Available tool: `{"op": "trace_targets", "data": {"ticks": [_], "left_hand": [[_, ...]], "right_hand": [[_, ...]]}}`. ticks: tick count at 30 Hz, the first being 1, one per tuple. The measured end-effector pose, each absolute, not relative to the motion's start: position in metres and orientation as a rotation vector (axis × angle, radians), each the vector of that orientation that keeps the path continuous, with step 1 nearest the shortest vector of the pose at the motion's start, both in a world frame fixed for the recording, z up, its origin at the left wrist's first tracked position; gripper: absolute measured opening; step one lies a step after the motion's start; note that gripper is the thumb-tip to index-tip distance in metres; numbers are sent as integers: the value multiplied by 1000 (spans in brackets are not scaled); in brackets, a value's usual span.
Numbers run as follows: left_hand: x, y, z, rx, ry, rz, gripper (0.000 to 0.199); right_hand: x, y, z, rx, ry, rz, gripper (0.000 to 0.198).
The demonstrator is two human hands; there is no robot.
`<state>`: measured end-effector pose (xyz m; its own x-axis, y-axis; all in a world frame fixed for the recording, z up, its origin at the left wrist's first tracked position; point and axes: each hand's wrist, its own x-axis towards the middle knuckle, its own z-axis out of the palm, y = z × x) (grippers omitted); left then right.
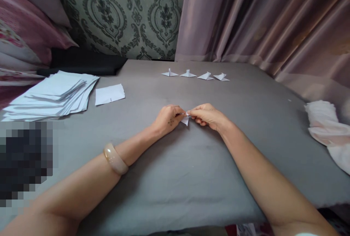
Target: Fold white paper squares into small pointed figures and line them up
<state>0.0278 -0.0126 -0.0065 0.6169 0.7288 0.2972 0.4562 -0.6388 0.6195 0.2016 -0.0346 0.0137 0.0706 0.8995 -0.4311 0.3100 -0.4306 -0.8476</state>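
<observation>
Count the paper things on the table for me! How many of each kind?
Folded papers in the back row: 4
Small pointed paper held by the left hand and right hand: 1
Flat loose paper: 1
Paper pile: 1, sheets too overlapped to count
Total: 7, leaving out a white speck too small to identify

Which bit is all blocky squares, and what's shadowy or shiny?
Head view: blocky squares at the left edge, below the paper stack; a soft shadow on the grey cloth beside the left arm; a shiny glint on the bracelet.
</observation>
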Motion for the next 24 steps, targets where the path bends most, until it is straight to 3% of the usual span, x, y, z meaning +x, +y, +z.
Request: {"op": "trace_targets", "data": {"ticks": [12, 20, 24], "left_hand": [[28, -14, -9, 2333, 1009, 773, 18], [13, 8, -16, 2193, 1455, 997, 19], [8, 19, -24, 2179, 1583, 946, 17]], "right_hand": [[209, -35, 14, -1771, -1107, 1313, 21], [210, -37, 3, -1730, -994, 1209, 18], [208, -39, 1, -1732, -1021, 1194, 19]]}}
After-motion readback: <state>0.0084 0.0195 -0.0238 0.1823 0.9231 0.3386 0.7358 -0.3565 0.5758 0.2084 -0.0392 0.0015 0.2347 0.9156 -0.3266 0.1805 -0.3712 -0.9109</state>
